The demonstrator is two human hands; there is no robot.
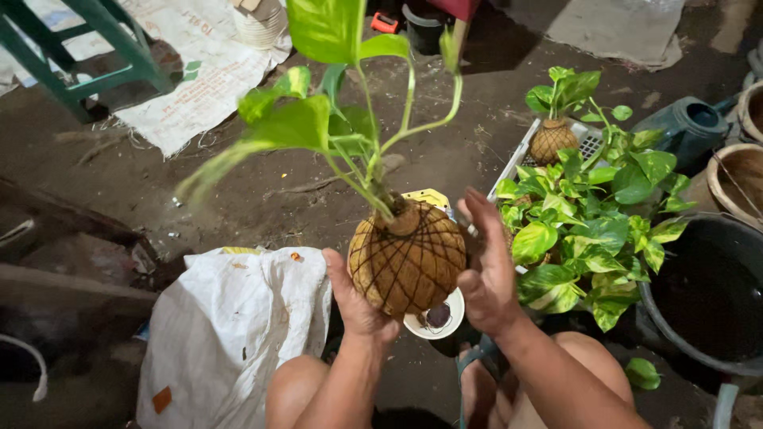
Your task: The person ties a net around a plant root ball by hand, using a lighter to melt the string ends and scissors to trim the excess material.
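Note:
I hold a round brown fibre ball point(409, 258) wrapped in a net of dark string, with a green leafy plant point(326, 119) growing out of its top. My left hand point(355, 298) cups the ball from below and on its left side. My right hand point(486, 266) presses flat against its right side, fingers stretched upward. The ball hangs above my knees and above a small white bowl point(445, 322) on the ground.
A white sack point(226, 326) lies at the left. At the right, a white crate point(524, 147) holds more leafy plants point(588, 226), one in a fibre ball point(552, 139). A dark tub point(707, 298), clay pots point(739, 179) and a grey watering can point(687, 127) stand further right. A green stool point(87, 56) is at the top left.

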